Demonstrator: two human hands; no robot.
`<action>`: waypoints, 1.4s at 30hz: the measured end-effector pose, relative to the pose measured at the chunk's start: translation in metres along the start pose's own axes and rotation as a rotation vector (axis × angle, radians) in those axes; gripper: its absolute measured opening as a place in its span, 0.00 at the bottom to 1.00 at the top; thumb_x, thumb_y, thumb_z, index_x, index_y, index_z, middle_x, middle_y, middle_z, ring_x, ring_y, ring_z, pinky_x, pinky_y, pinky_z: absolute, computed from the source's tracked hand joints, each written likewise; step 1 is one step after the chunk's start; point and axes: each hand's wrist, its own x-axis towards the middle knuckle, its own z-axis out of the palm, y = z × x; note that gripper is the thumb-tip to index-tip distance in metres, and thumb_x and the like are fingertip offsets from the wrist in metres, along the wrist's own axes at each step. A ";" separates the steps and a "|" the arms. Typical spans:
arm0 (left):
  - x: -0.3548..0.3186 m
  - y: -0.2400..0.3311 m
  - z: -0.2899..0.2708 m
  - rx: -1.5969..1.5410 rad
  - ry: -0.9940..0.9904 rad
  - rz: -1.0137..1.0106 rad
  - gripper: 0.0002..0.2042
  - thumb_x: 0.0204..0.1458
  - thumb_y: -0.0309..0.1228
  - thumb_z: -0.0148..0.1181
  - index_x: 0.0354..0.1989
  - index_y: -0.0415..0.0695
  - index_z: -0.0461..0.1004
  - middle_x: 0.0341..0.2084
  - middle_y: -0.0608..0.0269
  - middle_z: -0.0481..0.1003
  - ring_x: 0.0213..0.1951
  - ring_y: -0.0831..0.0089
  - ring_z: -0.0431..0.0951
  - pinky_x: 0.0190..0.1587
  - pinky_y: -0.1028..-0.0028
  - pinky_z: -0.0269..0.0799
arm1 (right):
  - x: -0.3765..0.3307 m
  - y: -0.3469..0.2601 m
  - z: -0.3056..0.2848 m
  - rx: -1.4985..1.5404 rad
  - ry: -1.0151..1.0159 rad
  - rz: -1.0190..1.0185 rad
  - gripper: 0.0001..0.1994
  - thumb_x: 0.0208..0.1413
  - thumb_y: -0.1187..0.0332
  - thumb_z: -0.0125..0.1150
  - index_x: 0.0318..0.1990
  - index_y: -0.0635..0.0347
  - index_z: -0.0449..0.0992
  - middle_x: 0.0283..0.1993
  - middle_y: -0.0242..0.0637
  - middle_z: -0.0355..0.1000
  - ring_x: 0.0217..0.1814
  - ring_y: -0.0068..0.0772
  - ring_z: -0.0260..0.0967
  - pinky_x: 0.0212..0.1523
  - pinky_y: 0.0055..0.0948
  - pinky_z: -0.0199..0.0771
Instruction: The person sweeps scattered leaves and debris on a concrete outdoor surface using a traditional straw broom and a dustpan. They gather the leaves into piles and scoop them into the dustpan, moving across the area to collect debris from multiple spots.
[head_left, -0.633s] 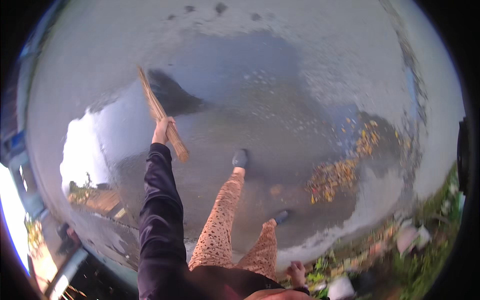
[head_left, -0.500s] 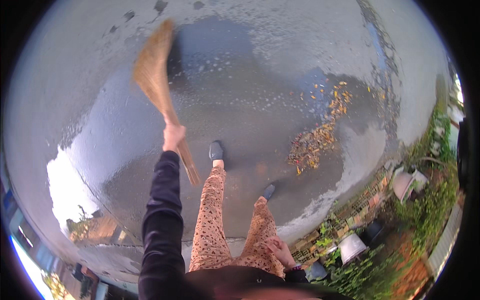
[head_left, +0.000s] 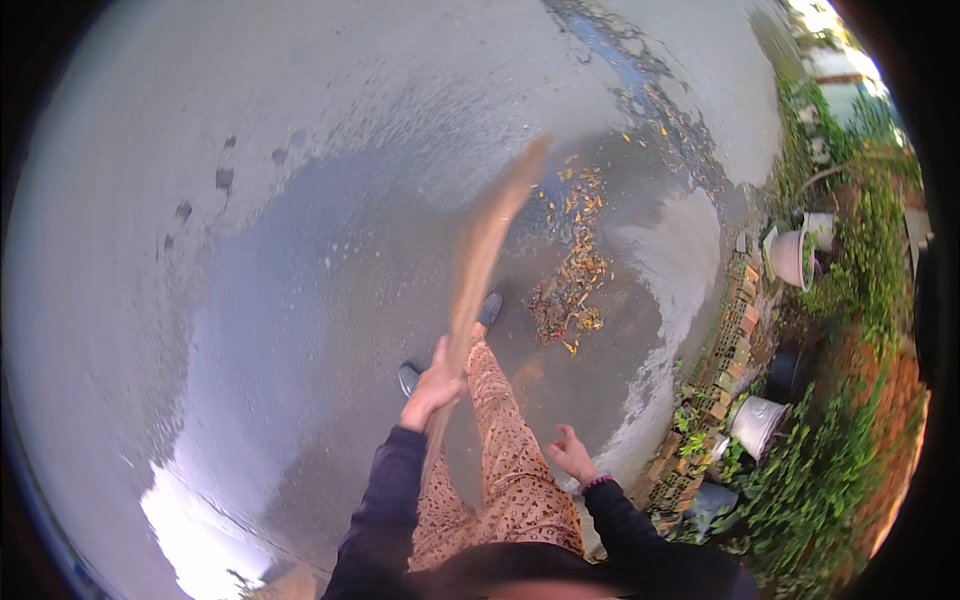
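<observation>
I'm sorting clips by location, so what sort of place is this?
Probably an outdoor yard or lane beside a garden bed: there is wet grey paved ground, a low, curving border of reddish and tan bricks, and leafy green plants with a white tapered pot beside them.

Broom (head_left: 488, 240): bristle end blurred, beyond the grip
Left hand (head_left: 437, 385): palm hidden against the handle
Left sleeve (head_left: 385, 500): below the grip, cut off by the lower edge
Litter (head_left: 575, 275): right of the grip, smallest bits indistinct
</observation>
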 end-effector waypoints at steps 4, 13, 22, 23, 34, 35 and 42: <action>-0.065 -0.013 -0.095 0.209 0.453 0.033 0.50 0.33 0.27 0.59 0.68 0.41 0.38 0.48 0.39 0.71 0.43 0.50 0.77 0.45 0.65 0.74 | 0.062 -0.030 0.044 -0.579 -0.122 0.038 0.52 0.40 0.44 0.67 0.66 0.65 0.45 0.61 0.58 0.57 0.59 0.58 0.61 0.50 0.53 0.67; 0.086 0.024 -0.289 -0.585 0.667 -0.009 0.08 0.49 0.34 0.54 0.25 0.44 0.67 0.12 0.67 0.64 0.15 0.76 0.66 0.19 0.78 0.63 | 0.128 -0.074 0.001 -0.582 -0.069 0.245 0.58 0.34 0.45 0.73 0.67 0.65 0.42 0.56 0.49 0.57 0.59 0.50 0.59 0.49 0.53 0.67; 0.337 0.119 0.009 0.495 0.388 -0.276 0.48 0.41 0.26 0.55 0.68 0.41 0.29 0.38 0.33 0.74 0.42 0.45 0.77 0.48 0.59 0.73 | 0.146 -0.092 -0.051 -0.448 -0.096 0.234 0.54 0.36 0.47 0.71 0.66 0.66 0.45 0.53 0.48 0.58 0.56 0.49 0.60 0.47 0.55 0.66; 0.331 0.133 0.055 0.559 0.320 -0.216 0.49 0.42 0.26 0.56 0.68 0.45 0.27 0.38 0.32 0.73 0.42 0.44 0.77 0.46 0.58 0.73 | 0.148 -0.093 -0.054 -0.454 -0.100 0.252 0.54 0.36 0.46 0.71 0.66 0.64 0.46 0.53 0.47 0.59 0.56 0.48 0.60 0.47 0.55 0.66; 0.204 0.270 0.187 0.698 -0.431 -0.065 0.46 0.39 0.29 0.57 0.69 0.46 0.40 0.56 0.33 0.62 0.58 0.41 0.64 0.61 0.62 0.59 | 0.188 -0.080 -0.058 -0.059 0.005 0.235 0.24 0.51 0.60 0.59 0.56 0.56 0.66 0.51 0.43 0.64 0.54 0.41 0.64 0.45 0.48 0.71; 0.193 0.282 0.168 0.614 -0.459 -0.184 0.46 0.39 0.28 0.58 0.69 0.47 0.40 0.59 0.35 0.59 0.60 0.43 0.61 0.62 0.63 0.58 | 0.193 -0.076 -0.066 -0.016 -0.017 0.190 0.22 0.52 0.61 0.58 0.54 0.56 0.67 0.49 0.42 0.66 0.53 0.39 0.66 0.45 0.46 0.72; 0.327 0.407 0.041 0.845 -0.081 0.016 0.47 0.37 0.28 0.61 0.68 0.41 0.41 0.42 0.31 0.73 0.45 0.46 0.76 0.48 0.61 0.72 | 0.218 -0.035 -0.141 1.407 0.085 0.333 0.19 0.56 0.62 0.55 0.53 0.57 0.66 0.32 0.37 0.70 0.32 0.30 0.72 0.35 0.33 0.77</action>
